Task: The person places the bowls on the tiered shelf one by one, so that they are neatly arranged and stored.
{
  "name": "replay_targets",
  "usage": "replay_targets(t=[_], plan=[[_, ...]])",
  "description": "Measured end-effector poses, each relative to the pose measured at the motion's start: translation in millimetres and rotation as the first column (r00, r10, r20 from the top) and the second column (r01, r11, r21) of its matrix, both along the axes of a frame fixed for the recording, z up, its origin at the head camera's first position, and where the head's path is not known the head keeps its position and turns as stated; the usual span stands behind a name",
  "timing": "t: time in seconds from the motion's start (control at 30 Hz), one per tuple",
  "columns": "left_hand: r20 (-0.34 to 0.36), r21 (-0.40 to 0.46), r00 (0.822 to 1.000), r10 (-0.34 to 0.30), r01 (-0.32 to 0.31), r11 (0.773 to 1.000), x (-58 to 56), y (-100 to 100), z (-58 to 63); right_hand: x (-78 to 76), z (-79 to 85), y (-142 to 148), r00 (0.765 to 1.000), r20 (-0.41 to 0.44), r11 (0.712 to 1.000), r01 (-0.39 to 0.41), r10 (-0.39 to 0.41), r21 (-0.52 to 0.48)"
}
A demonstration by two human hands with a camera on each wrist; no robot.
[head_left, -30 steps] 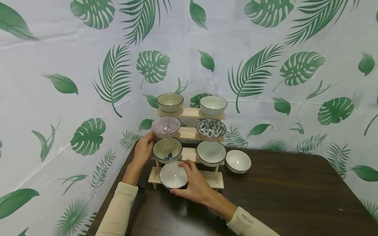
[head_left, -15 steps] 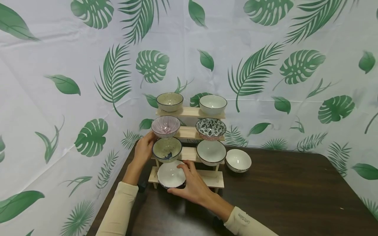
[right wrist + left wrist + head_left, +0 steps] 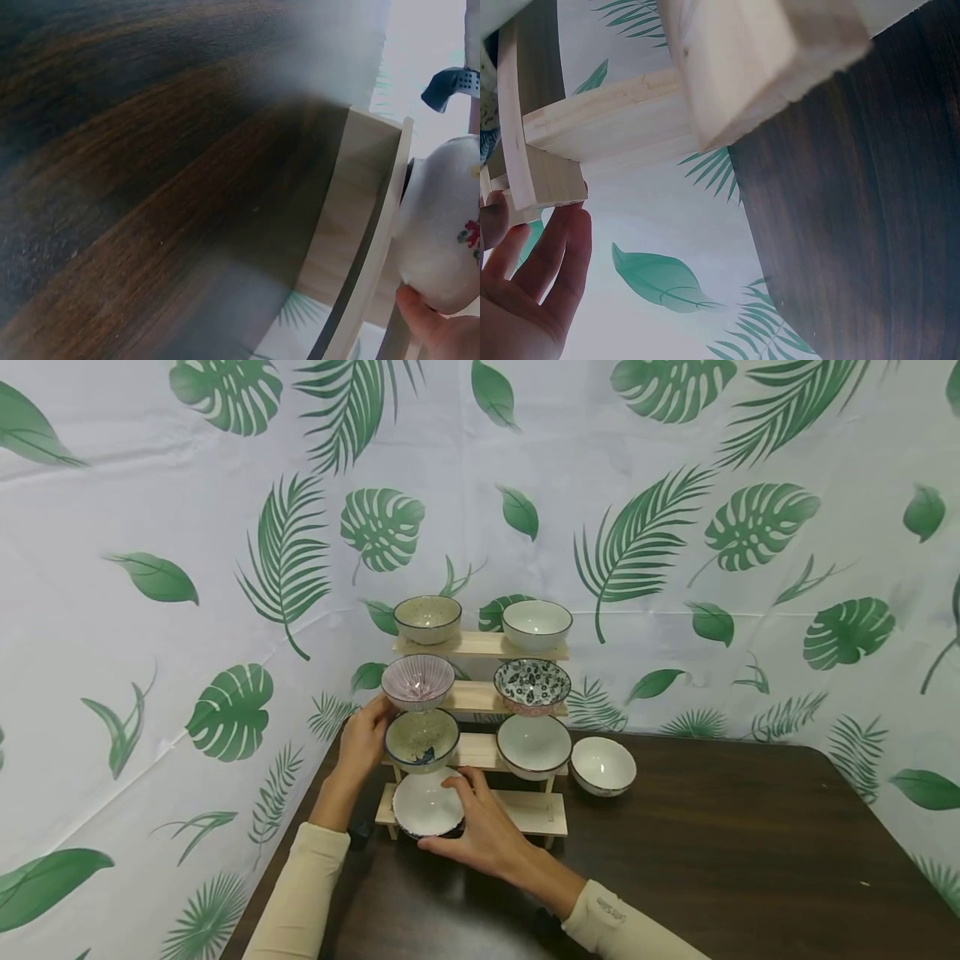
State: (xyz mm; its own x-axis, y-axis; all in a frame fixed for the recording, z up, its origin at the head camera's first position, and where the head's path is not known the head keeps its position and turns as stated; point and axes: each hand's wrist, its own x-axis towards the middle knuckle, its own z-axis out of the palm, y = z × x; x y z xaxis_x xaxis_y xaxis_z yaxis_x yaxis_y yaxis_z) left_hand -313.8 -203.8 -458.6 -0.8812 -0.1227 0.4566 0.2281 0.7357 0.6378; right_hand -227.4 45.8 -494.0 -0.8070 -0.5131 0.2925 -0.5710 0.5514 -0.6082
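A tiered wooden stand (image 3: pixel 532 811) holds bowls on its steps. My right hand (image 3: pixel 487 831) grips a white bowl (image 3: pixel 426 802) at the left of the lowest step, thumb at the front and fingers at the rim. The right wrist view shows red flowers on this bowl's (image 3: pixel 442 225) outside, close against the step. My left hand (image 3: pixel 363 739) holds the stand's left side by the second step from the top, near a purple-striped bowl (image 3: pixel 417 681). In the left wrist view its fingers (image 3: pixel 574 251) touch the end of a wooden board (image 3: pixel 551 176).
Above the held bowl sits an olive bowl (image 3: pixel 422 739). Others are a speckled bowl (image 3: pixel 427 618), two pale bowls (image 3: pixel 537 623) on the right side and a black-flowered bowl (image 3: pixel 532 685). One more white bowl (image 3: pixel 603 766) stands on the dark table (image 3: pixel 720 827), right of the stand.
My right hand has shifted the white bowl slightly left along the lowest step, and the bowl sits more level there. The left hand has kept its place at the stand.
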Motion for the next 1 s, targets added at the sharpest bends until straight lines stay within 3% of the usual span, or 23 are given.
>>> replay_targets(t=[0.43, 1.0], plan=[[-0.025, 0.008, 1.0, -0.007, 0.007, 1.0, 2.6, 1.0, 0.4, -1.4, -3.2, -10.3, 0.999, -0.025, 1.0, -0.028, 0.028, -0.001], [0.007, 0.019, 1.0, -0.002, 0.002, 1.0, 4.0, -0.1, 1.6, 1.3, -2.5, -2.2, 0.997, -0.043, 0.998, -0.059, 0.06, 0.021]])
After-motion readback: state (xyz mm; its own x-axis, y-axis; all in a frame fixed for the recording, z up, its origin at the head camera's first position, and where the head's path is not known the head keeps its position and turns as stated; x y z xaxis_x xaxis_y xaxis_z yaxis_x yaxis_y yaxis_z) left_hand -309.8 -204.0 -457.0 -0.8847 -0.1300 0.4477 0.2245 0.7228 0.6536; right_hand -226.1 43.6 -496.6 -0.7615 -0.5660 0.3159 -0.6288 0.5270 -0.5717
